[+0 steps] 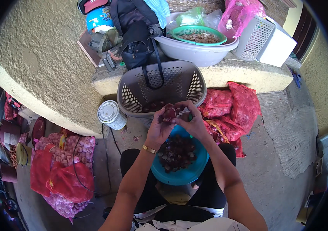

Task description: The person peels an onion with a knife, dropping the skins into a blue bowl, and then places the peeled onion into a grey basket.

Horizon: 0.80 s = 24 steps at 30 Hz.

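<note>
A red onion (169,112) is held up in front of me, over the near rim of a tall grey-brown slotted basket (133,82). My left hand (159,126), with a gold-coloured band at its wrist, cups the onion from the left with closed fingers. From the right, the bent fingers and thumb of my right hand (193,121) pinch at the same onion. Under my hands, between my knees, is a blue basin (175,178) of small red onions (177,154). More dark red onions (154,106) lie at the bottom of the basket.
Red net sacks (245,109) lean right of the basket. A white lidded bucket (112,114) stands to its left. A large net sack of pinkish bulbs (83,148) lies farther left. On the ledge behind are a black bag (135,42) and a pale tub (194,54) bearing a green colander (221,39).
</note>
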Each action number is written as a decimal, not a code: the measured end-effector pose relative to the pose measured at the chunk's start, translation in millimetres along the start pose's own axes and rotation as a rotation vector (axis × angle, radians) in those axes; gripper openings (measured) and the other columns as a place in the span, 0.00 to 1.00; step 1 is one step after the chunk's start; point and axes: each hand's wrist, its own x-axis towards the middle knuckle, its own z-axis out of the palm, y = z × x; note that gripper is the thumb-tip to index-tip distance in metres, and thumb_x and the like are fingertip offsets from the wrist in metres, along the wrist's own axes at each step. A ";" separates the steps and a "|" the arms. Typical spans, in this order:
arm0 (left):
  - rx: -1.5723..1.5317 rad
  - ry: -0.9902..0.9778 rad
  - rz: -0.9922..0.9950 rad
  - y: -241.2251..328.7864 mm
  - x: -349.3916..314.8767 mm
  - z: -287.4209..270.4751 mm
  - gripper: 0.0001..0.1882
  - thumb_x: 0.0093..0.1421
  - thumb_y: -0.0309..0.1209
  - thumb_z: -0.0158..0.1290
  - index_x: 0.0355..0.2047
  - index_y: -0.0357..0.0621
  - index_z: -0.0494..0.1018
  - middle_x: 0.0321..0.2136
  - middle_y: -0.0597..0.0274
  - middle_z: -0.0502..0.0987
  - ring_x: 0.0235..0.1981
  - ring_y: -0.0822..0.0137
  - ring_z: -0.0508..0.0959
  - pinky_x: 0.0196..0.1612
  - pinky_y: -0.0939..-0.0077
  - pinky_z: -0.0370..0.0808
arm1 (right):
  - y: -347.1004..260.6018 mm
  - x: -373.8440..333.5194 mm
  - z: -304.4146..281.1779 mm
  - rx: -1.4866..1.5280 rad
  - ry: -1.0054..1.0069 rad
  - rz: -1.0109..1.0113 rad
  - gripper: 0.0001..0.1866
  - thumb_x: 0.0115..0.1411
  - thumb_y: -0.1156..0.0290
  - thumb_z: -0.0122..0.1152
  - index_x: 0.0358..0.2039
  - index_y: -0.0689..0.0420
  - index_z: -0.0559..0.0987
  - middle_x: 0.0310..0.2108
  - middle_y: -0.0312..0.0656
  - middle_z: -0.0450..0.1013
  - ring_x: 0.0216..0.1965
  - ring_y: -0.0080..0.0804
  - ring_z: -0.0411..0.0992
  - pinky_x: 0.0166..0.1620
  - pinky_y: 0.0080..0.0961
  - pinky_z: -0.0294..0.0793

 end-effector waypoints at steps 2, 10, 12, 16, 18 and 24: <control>0.028 -0.033 0.012 -0.1 -1.1 -3.1 0.17 0.69 0.40 0.46 0.51 0.43 0.70 0.45 0.63 0.76 0.44 0.72 0.74 0.40 0.76 0.73 | -10.5 3.0 0.8 -0.127 -0.020 -0.178 0.29 0.42 0.73 0.77 0.47 0.61 0.78 0.44 0.43 0.71 0.44 0.35 0.74 0.48 0.27 0.73; 0.258 -0.029 0.174 -22.7 7.5 -12.3 0.16 0.71 0.42 0.43 0.50 0.46 0.68 0.42 0.67 0.73 0.42 0.75 0.73 0.40 0.78 0.72 | 6.5 1.8 1.0 -0.323 0.017 -0.203 0.32 0.38 0.67 0.80 0.46 0.62 0.78 0.44 0.46 0.72 0.47 0.39 0.73 0.49 0.30 0.73; 0.439 0.066 0.284 -29.5 5.4 -4.0 0.17 0.71 0.45 0.42 0.45 0.45 0.69 0.39 0.66 0.73 0.39 0.76 0.74 0.40 0.79 0.72 | 5.5 -0.3 3.6 -0.328 0.046 -0.164 0.32 0.38 0.67 0.80 0.46 0.63 0.78 0.45 0.47 0.71 0.46 0.41 0.73 0.48 0.30 0.74; 0.454 0.066 0.168 -27.8 11.9 -19.0 0.20 0.70 0.48 0.43 0.42 0.43 0.71 0.37 0.64 0.75 0.37 0.73 0.75 0.43 0.77 0.73 | 8.7 -3.3 3.2 -0.446 0.044 -0.205 0.33 0.46 0.65 0.76 0.51 0.65 0.73 0.43 0.48 0.71 0.43 0.38 0.74 0.46 0.30 0.74; 0.112 0.258 0.049 -29.6 10.5 0.2 0.21 0.68 0.49 0.45 0.40 0.42 0.72 0.35 0.62 0.76 0.36 0.67 0.76 0.45 0.71 0.74 | 19.5 -8.3 -2.5 -0.477 0.191 -0.147 0.33 0.57 0.61 0.65 0.57 0.66 0.65 0.40 0.47 0.70 0.39 0.33 0.73 0.41 0.27 0.74; -0.280 0.146 -0.045 -8.9 16.7 -15.7 0.21 0.66 0.44 0.47 0.40 0.34 0.70 0.35 0.52 0.75 0.37 0.58 0.75 0.50 0.62 0.74 | 20.4 -14.4 -34.0 0.309 -0.061 0.599 0.22 0.63 0.58 0.55 0.50 0.62 0.68 0.34 0.37 0.66 0.32 0.22 0.65 0.31 0.20 0.68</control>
